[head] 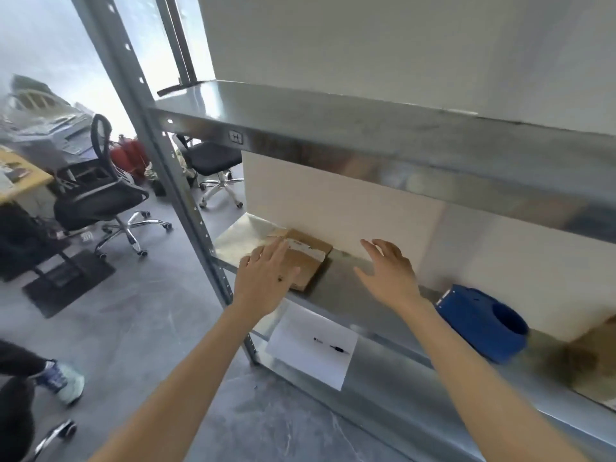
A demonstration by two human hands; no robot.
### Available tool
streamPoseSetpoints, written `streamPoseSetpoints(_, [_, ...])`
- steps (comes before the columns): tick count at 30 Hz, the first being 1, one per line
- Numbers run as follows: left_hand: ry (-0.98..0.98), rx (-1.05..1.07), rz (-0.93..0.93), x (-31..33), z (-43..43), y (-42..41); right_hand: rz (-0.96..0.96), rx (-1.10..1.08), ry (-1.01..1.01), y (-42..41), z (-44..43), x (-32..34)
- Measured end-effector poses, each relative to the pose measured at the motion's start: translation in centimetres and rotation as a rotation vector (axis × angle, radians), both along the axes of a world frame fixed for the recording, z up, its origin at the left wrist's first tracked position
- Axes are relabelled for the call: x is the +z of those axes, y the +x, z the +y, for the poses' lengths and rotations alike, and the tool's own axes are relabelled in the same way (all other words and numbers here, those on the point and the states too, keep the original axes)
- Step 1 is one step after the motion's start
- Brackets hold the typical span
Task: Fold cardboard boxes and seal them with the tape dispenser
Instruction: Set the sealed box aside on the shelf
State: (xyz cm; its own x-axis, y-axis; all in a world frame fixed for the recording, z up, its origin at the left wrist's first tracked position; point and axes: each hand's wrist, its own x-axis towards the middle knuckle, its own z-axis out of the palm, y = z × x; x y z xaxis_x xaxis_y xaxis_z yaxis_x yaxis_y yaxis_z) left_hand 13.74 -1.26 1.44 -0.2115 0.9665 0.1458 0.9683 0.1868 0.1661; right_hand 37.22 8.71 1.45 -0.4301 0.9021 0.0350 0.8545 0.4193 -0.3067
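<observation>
Cardboard box (308,261) flat on shelf (340,288) | left hand (266,278) spread, resting on it | right hand (390,271) spread, empty, beside

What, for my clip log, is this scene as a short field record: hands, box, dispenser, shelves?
left hand: open, fingers straight, laid over the flat cardboard box
right hand: open, holds nothing, above the shelf to the right of the box
flat cardboard box: not yet folded, at the left end of the middle shelf
blue tape dispenser: on the same shelf, right of both hands, untouched
white sheet: lies on the lower shelf
task state: no folded or sealed box in view
</observation>
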Motion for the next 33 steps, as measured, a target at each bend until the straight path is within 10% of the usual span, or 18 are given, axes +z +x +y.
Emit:
streamPoseSetpoints(20, [-0.204,0.137,-0.246,-6.9,10.0,-12.7,-0.066,-0.079,-0.29,-12.9,7.6,-6.9])
streamPoseSetpoints(33, [-0.358,0.115,-0.648,-11.0,15.0,-14.8,0.277,-0.3,-0.399,-15.0,5.4,-9.7])
